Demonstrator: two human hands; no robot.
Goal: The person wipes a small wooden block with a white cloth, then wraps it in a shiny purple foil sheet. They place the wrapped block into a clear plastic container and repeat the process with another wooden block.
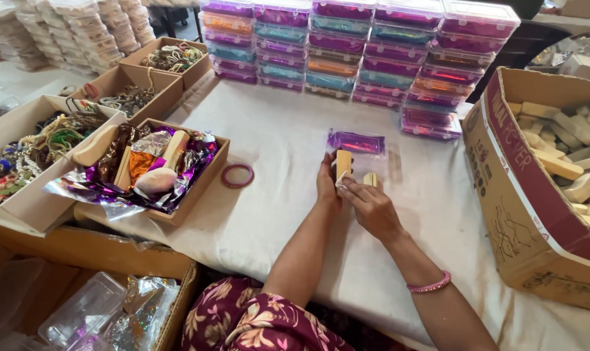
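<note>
We look down on a wide surface (275, 143) covered in white cloth, which fills most of the view. At its far edge stands a wall of stacked clear plastic boxes (366, 52) holding purple, teal and orange contents. On the right sits a large open cardboard carton (535, 214) filled with pale wooden blocks. On the left we see a row of shallow cardboard trays; the nearest tray (197, 188) holds crumpled purple and orange foil, and the trays further left hold tangled beads and bangles (41, 143). A single dark red bangle (237, 175) lies flat on the cloth just beside the foil tray. Near the middle, a small clear box with a purple lining (356, 142) rests on the cloth just beyond the hands. Our left hand (326, 185) is closed around a small pale wooden block (344, 162), holding it upright above the cloth. Our right hand (373, 207) meets it from the right, its fingers curled and pinching at the lower edge of the same block, with what looks like a scrap of white wrapping there. A pink bangle (430, 285) circles the right wrist. A second pale block (370, 179) stands just beside the right hand's fingertips.
</note>
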